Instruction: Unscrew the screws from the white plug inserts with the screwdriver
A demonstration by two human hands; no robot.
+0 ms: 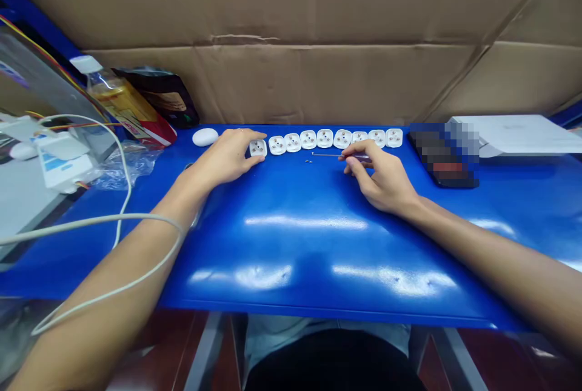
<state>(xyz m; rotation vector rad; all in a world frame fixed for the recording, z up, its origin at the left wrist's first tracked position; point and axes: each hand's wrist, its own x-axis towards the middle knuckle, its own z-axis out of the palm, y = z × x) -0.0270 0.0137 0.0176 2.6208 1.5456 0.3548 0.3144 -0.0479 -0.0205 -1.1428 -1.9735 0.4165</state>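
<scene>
Several white square plastic pieces with small metal contacts inside stand in a row along the back of the blue table [291,245]. My left hand [230,154] is closed on the leftmost white plastic piece [258,148], thumb at its near edge and index finger at its far edge. My right hand [379,176] grips a thin screwdriver [326,155] by its handle. Its shaft points left, over the table in front of the row, and a tiny bit shows at the tip. Just below that tip lie a couple of tiny screws [309,162].
A white oval object [205,137] sits left of the row. Farther left are a drink bottle [125,100], a dark pouch [166,97] and clear plastic wrap [122,167]. A white cable [131,215] crosses my left forearm. Rightward are a phone [443,157] and a white box [518,133].
</scene>
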